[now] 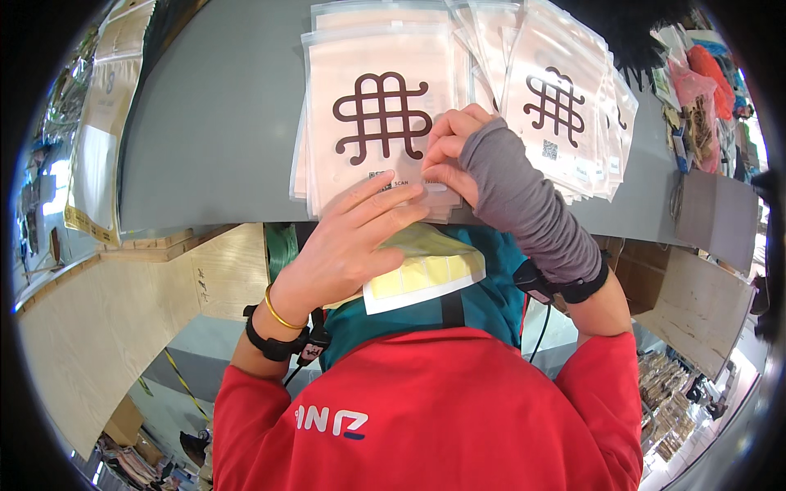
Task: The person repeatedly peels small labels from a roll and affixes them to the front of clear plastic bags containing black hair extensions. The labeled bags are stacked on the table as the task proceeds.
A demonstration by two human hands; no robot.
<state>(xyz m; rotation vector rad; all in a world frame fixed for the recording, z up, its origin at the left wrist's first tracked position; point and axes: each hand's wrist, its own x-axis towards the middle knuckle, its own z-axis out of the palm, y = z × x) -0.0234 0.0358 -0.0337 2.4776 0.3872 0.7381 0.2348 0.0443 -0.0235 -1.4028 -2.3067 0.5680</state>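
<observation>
A translucent pinkish zip bag [381, 74] with a dark looped emblem lies on top of a stack at the front of the table. My left hand [352, 237] rests flat on the bag's lower edge, fingers stretched out. Over the bag's lower right, my right hand [458, 155] pinches thumb and fingers together; whatever is between the tips is too small to make out. A pale small oval patch [440, 187] shows just below them. Beneath my left thumb, a sheet of yellow labels [434, 277] on white backing hangs at the table edge over my lap.
A second pile of similar zip bags [565, 123] fans out to the right. The grey table [205, 123] spans the front. At far left hangs a gold-and-white package [102, 131]; pink and red plastic bags [700, 90] sit at the far right beside cardboard [716, 213].
</observation>
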